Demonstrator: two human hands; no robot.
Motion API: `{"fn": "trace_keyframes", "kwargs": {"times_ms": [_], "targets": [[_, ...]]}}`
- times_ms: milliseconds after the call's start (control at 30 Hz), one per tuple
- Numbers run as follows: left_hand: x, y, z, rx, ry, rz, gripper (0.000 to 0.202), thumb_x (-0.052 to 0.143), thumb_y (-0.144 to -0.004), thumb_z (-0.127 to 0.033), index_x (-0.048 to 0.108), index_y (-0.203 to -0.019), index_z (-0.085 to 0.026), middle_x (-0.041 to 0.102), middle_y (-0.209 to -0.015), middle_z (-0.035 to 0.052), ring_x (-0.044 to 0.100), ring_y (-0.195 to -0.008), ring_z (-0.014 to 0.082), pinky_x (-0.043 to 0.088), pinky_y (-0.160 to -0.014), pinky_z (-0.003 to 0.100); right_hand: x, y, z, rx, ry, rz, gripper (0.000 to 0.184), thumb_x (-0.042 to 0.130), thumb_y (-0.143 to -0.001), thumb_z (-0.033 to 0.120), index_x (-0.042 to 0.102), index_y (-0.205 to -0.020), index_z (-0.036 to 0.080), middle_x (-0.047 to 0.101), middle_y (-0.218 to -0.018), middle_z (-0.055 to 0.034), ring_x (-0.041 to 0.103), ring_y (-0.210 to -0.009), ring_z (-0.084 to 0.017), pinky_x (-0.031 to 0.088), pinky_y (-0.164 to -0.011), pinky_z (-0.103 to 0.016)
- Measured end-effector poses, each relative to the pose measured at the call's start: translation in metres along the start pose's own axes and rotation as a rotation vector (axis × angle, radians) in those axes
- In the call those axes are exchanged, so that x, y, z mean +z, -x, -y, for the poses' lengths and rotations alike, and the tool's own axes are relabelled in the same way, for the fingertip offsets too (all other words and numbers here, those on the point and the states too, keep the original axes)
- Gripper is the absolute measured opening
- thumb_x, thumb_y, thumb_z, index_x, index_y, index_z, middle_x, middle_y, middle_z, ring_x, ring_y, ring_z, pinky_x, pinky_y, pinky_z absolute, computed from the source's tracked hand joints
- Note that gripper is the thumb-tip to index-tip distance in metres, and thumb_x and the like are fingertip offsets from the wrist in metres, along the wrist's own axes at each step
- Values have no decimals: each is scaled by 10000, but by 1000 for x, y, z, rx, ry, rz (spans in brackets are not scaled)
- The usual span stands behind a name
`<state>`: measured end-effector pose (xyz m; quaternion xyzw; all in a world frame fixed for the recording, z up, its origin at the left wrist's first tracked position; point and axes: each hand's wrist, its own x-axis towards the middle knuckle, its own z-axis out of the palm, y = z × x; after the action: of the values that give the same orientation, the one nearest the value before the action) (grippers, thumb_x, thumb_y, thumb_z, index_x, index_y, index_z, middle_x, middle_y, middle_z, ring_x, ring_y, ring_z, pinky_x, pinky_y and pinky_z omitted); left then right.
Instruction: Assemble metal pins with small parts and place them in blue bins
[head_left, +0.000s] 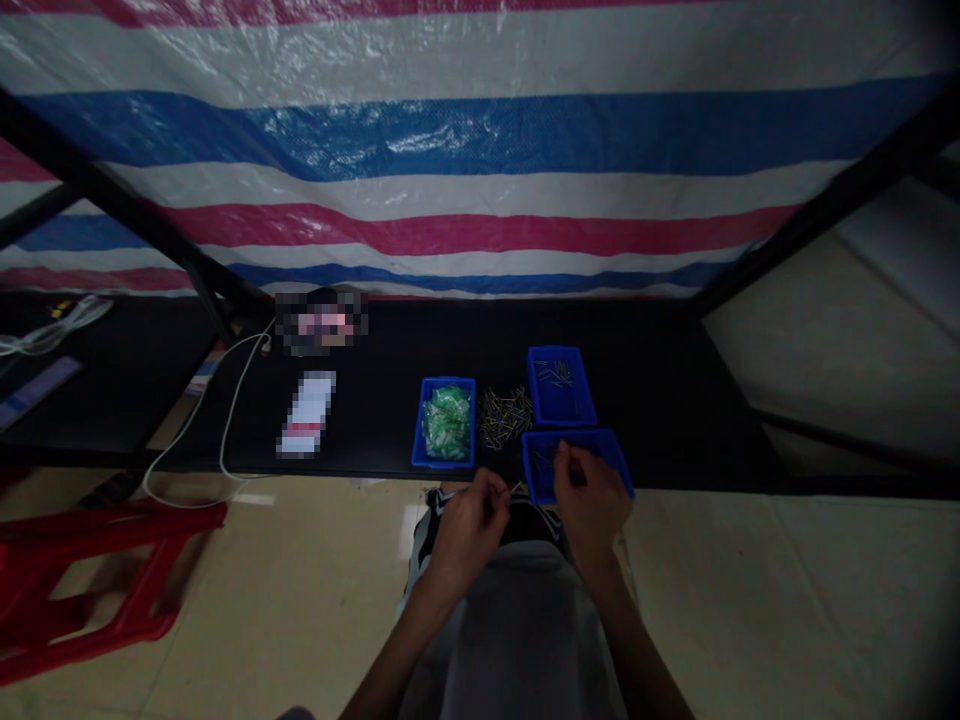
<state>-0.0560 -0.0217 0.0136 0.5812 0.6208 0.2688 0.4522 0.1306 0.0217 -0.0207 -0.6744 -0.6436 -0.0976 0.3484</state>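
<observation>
My left hand [471, 520] is closed in a pinch on a thin small part whose tip shows near its fingertips, just in front of the table edge. My right hand [589, 500] is curled over the near blue tray [611, 450], fingers pressed together; what they hold is hidden. A loose pile of small metal pins [505, 414] lies on the black table [660, 400] between the trays. A second blue tray [561, 385] behind holds a few pins. A third blue tray [444, 422] to the left is filled with green parts in clear bags.
A striped red, white and blue tarp [480, 150] hangs behind the table. A white cable [225, 410] trails off the left table edge. A red plastic stool [90, 570] stands on the floor at the left. Black frame bars [817, 215] slant at both sides.
</observation>
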Motion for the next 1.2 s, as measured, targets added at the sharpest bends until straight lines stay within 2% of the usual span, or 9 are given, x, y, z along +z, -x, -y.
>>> {"fn": "trace_keyframes", "kwargs": {"times_ms": [200,433,733,1033,1200], "targets": [[2,0,3,17,-25,-19,115,510,-985,-274,609,-984,-214,635,-744,-11,613,-671,165,369,-643,267,1,0,-3,62,55,1,358,615,-1048,422,779,-843,180,727,-694,-44,631,-620,-175,408,-666,-303],[1,0,1,27,22,-9,109,519,-987,-281,604,-977,-213,594,-702,-32,589,-626,150,355,-610,250,2,-6,-9,82,79,-13,383,606,-1049,443,786,-833,183,732,-689,-46,631,-615,-178,409,-651,-299],[2,-1,1,31,29,-11,94,531,-986,-265,606,-965,-212,590,-710,-37,574,-623,137,346,-608,244,2,-10,-4,78,90,-39,383,607,-1048,432,786,-820,182,737,-688,-51,630,-607,-178,403,-632,-301],[0,-4,4,35,53,-24,100,537,-998,-274,615,-992,-212,586,-706,-41,566,-615,133,347,-605,248,1,-11,-8,3,40,-50,312,652,-1032,385,757,-816,186,713,-673,-35,629,-602,-178,424,-626,-302],[1,-4,2,46,125,-51,138,551,-1018,-318,625,-985,-205,569,-681,-42,558,-614,132,353,-593,242,-15,-15,-5,-133,-166,-57,141,696,-993,231,709,-860,186,736,-745,-39,642,-686,-190,489,-723,-325]]}}
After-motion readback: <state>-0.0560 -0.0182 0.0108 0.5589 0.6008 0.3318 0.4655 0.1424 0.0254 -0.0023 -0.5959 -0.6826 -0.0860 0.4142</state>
